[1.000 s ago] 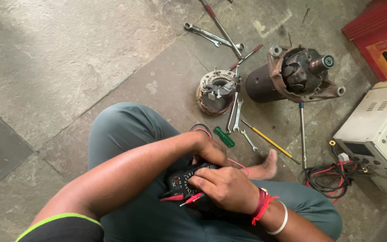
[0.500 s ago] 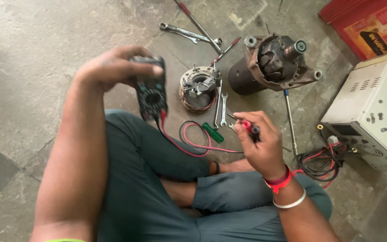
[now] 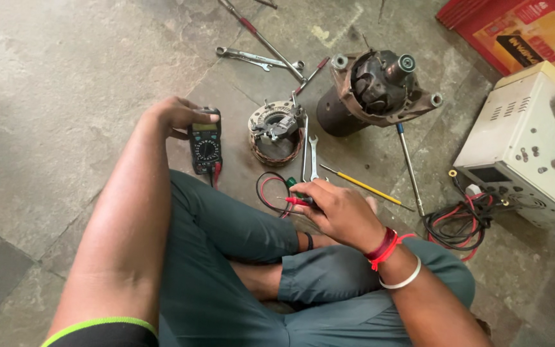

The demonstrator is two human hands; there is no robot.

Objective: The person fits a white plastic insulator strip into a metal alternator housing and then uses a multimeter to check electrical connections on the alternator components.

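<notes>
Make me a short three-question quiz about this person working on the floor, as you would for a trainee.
1. True or false: the left hand holds the multimeter.
2. What does the right hand grip? A) the red probe B) the wrench C) the yellow screwdriver
3. Which part lies between the multimeter and the motor housing?

Key: 1 true; 2 A; 3 the round winding assembly.

A floor of large grey stone slabs (image 3: 65, 71), worn and stained, with thin joints, lies in soft daylight all around both hands.
</notes>
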